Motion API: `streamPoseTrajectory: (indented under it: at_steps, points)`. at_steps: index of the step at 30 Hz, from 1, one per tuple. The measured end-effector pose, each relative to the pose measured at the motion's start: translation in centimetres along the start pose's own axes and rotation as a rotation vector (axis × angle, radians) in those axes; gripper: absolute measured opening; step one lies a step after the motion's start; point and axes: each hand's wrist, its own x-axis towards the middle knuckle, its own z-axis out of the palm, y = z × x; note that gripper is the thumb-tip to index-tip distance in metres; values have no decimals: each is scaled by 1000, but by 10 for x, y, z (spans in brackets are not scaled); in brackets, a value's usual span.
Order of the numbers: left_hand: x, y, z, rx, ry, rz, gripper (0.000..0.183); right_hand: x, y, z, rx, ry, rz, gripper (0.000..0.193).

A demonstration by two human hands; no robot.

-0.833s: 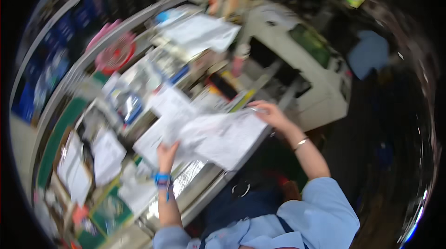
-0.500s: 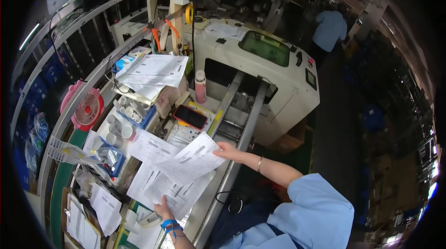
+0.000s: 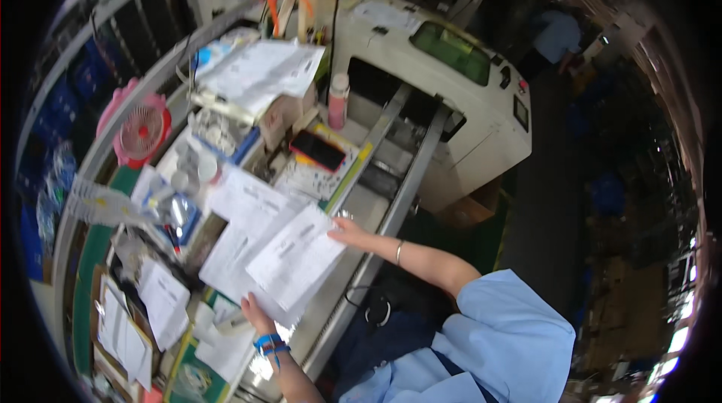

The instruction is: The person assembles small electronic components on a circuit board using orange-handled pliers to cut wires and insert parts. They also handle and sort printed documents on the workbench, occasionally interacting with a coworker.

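A small stack of printed paper sheets [image 3: 295, 256] lies tilted over the conveyor's near side. My right hand [image 3: 347, 234] pinches the right edge of the sheets between thumb and fingers. Below, my left hand [image 3: 258, 316] grips their lower left edge, with a blue band round its wrist. Another printed sheet [image 3: 244, 196] rests partly under the stack, toward the pink-and-white bottle [image 3: 338, 100]. The print is blurred. A phone [image 3: 317, 150] with a dark screen and red rim lies on a white tray beyond the papers.
Conveyor rails [image 3: 410, 185] run into a white machine [image 3: 459, 113]. At left stand a pink fan [image 3: 141, 132], blue bins [image 3: 180, 215] of parts and a clipboard [image 3: 124, 335] with papers. More sheets [image 3: 263, 72] top a box. A person [image 3: 558, 36] stands far right.
The view has shifted and blurred. My right hand has come down and left with its sheet, which now lies flatter over the other sheets. My left hand stays at the lower edge.
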Motion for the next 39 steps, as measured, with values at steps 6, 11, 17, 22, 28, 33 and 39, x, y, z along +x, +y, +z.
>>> streamPoseTrajectory:
  at_steps: [6,11,17,22,28,33,39]
  points:
    - [-10,-5,-31,74,165,90,14,-3,10,-4,-256,70,236,30]
    - [-29,29,-19,-50,127,21,19,-23,-8,-18,63,10,254,22]
    - [-44,36,-17,-175,144,-65,18,-26,-9,-27,56,5,363,23]
    - [-47,26,-23,-201,208,-38,21,-27,-14,-24,80,-44,398,25]
    - [-80,36,-3,-450,305,7,27,-55,-22,36,336,-215,640,32]
    - [-143,9,29,-672,218,-269,29,-38,-5,81,293,-292,589,28]
    - [-147,16,-22,453,481,72,38,-13,-28,44,-508,-339,75,18]
